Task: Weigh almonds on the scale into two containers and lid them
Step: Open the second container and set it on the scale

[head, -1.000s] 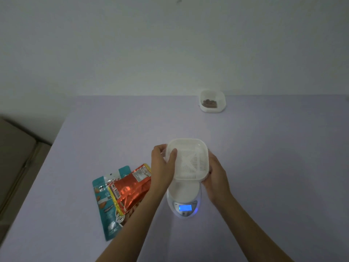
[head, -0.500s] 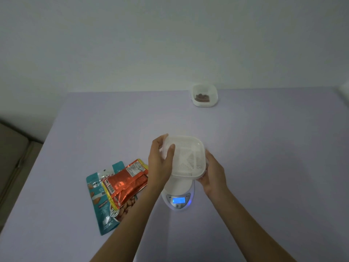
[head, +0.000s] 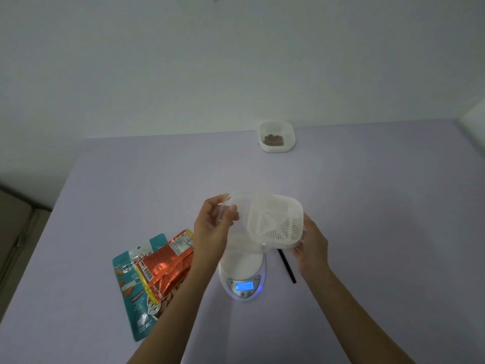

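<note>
Above the scale, my right hand [head: 312,245] holds a white square container [head: 275,222] with a slotted bottom, tilted toward me. My left hand [head: 215,224] grips a translucent plastic piece [head: 242,206], probably its lid, lifted partly away on the container's left side. The white oval scale [head: 244,269] sits on the table below both hands, its blue display lit and its platform bare. A second white container [head: 277,137] with a few almonds in it stands open at the table's far edge.
An orange foil bag [head: 168,264] lies over a teal almond bag [head: 131,287] left of the scale. A thin black strip [head: 287,266] lies on the lilac table [head: 367,206] right of the scale. The wall is behind, with a sofa edge at far left.
The two plastic pieces, held together as one before, have come apart: my left hand drew the translucent piece to the left while my right hand kept the white container.
</note>
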